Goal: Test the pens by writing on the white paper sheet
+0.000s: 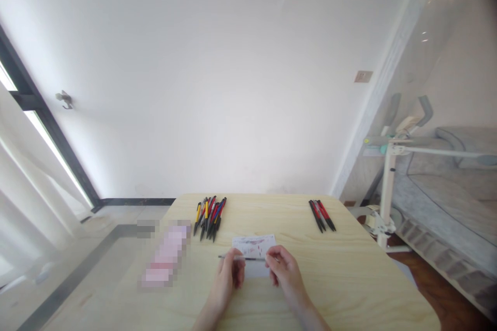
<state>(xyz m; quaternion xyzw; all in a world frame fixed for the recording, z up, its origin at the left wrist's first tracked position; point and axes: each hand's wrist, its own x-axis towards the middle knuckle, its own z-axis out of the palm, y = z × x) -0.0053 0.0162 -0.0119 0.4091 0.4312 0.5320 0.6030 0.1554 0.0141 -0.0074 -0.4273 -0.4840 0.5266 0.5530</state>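
Observation:
Level between both hands runs a slim grey pen (253,259), its dark end poking out past the fingers on the left. My left hand (229,271) is closed in a pinch around it near that end. On the other side, my right hand (282,266) has thumb and fingertips pinched at the pen's right end. Beneath the pen lies a small white sheet (254,243) with dark and reddish marks; the hands hide parts of its edges.
Ballpoint pens in yellow, red, blue and black lie in a pile (209,217) at the table's back left. A few red and black pens (322,215) lie at the back right. A blurred pink item (166,256) is on the left. The wooden table (349,279) meets a white wall.

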